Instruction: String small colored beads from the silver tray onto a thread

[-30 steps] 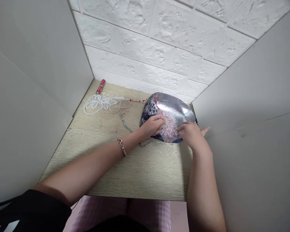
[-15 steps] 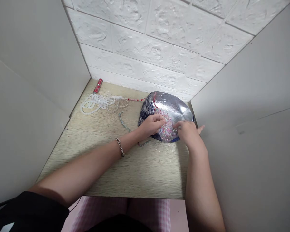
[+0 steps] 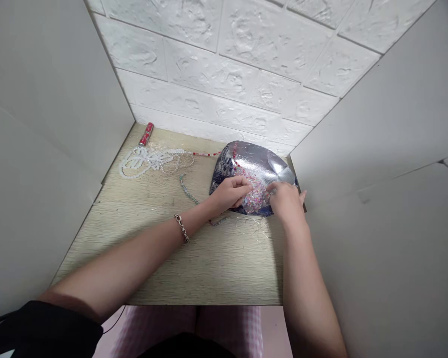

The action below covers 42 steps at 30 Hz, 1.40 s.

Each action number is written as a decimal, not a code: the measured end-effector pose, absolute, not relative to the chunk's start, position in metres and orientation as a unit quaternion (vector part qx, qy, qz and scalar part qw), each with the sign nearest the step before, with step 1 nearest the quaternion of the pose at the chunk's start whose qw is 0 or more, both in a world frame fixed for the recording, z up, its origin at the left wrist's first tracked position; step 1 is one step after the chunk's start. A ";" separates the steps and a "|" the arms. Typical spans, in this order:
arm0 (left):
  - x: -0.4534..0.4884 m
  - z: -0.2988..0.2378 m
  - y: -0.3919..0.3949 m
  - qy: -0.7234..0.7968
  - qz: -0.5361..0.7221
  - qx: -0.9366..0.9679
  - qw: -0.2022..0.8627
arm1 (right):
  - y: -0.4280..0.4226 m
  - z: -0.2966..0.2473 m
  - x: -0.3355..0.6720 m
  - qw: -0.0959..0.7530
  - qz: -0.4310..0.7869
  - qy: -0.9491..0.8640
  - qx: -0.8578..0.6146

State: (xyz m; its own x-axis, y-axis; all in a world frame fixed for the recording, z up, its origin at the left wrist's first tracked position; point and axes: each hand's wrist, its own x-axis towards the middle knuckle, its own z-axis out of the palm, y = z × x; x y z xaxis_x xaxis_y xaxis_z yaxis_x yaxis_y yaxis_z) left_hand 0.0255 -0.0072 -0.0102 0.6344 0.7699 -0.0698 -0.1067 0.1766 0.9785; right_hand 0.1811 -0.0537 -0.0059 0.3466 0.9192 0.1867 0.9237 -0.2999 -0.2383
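Observation:
A shiny silver foil plate [image 3: 263, 161] lies at the back right of the wooden table [image 3: 194, 253] and holds a heap of small pink and clear beads [image 3: 257, 191]. My left hand [image 3: 229, 191], with a bracelet on its wrist, rests curled at the plate's left rim, fingertips pinched in the beads. My right hand [image 3: 285, 199] sits at the plate's near right edge, fingers bent and pressed into the beads. What either hand pinches is too small to make out.
White bead strands [image 3: 145, 158] and a red tube [image 3: 147, 134] lie at the back left. A teal bead strand [image 3: 188, 191] and thin clear thread [image 3: 254, 226] lie near the plate. White panels wall in the left and right; a brick-pattern wall stands behind.
My right hand has slid left over the beads, toward my left hand. The camera view has shifted a little.

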 end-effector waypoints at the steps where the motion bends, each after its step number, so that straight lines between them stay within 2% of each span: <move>1: 0.025 -0.011 -0.007 0.295 0.308 0.568 0.704 | -0.054 -0.007 0.182 0.162 -0.009 -0.573 -0.803; 4: 0.025 -0.011 -0.007 0.304 0.300 0.582 0.692 | -0.054 -0.007 0.182 0.163 0.000 -0.577 -0.800; 10: 0.024 -0.006 -0.008 0.329 0.287 0.579 0.688 | -0.054 -0.002 0.180 0.099 0.015 -0.568 -0.817; 16: 0.024 -0.005 -0.008 0.327 0.289 0.572 0.694 | -0.052 -0.003 0.182 0.097 0.001 -0.561 -0.822; 42: 0.024 -0.006 -0.007 0.329 0.281 0.580 0.690 | -0.042 -0.021 0.190 0.217 0.008 -0.599 -0.771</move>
